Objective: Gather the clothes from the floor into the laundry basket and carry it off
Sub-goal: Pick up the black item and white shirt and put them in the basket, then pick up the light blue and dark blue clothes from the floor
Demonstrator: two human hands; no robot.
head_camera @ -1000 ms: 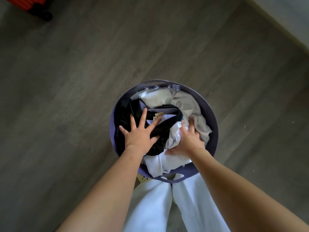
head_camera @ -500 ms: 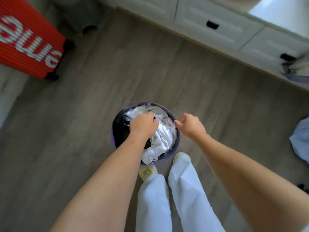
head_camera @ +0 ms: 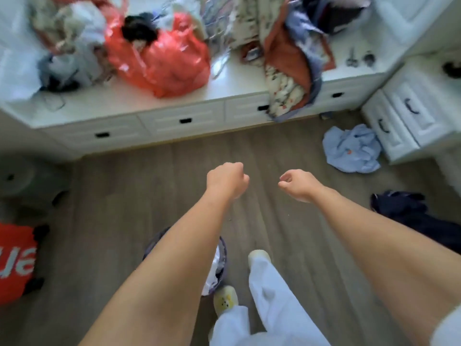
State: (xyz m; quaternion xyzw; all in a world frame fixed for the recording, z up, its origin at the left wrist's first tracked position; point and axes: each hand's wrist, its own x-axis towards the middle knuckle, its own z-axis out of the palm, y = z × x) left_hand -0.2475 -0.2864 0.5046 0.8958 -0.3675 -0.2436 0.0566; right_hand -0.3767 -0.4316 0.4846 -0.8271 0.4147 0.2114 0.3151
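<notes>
Left hand (head_camera: 227,181) and right hand (head_camera: 299,184) hover empty, fingers curled, while the crumpled light-blue garment (head_camera: 351,148) lies on the floor (head_camera: 139,196) beside the drawer unit (head_camera: 409,121), probably soft, light, easily bunched mid-cloth.

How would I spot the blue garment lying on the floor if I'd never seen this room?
Find the small white drawer unit at the right of the wooden floor. Crumpled at its foot lies the garment. It is pale blue with a tiny orange mark, unlike the dark navy heap nearer the person.
</notes>
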